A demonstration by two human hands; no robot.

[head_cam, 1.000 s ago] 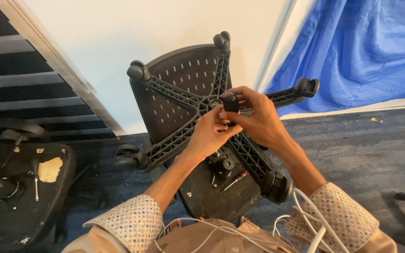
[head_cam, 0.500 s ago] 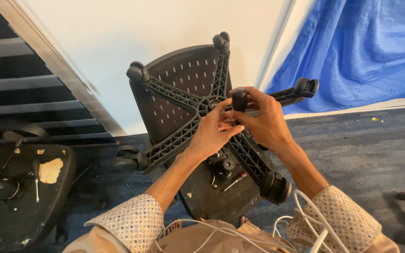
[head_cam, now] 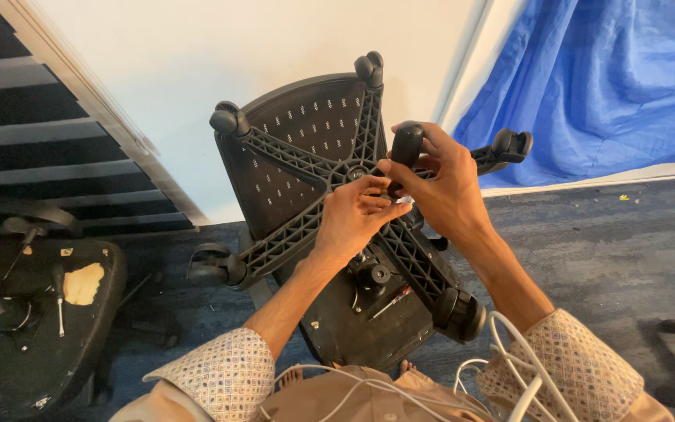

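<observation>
Fingers of the right hand (head_cam: 448, 187) grip a black cylinder (head_cam: 406, 148) above the hub of the upturned chair base (head_cam: 306, 227). Left hand (head_cam: 353, 219) rests half-closed on the hub, touching the cylinder's lower end.

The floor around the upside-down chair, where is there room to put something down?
Bare grey carpet lies right of the chair base, below the blue sheet. A small dark strip of floor sits between the base and the old seat. It is crowded at the hub, where both hands work.
</observation>
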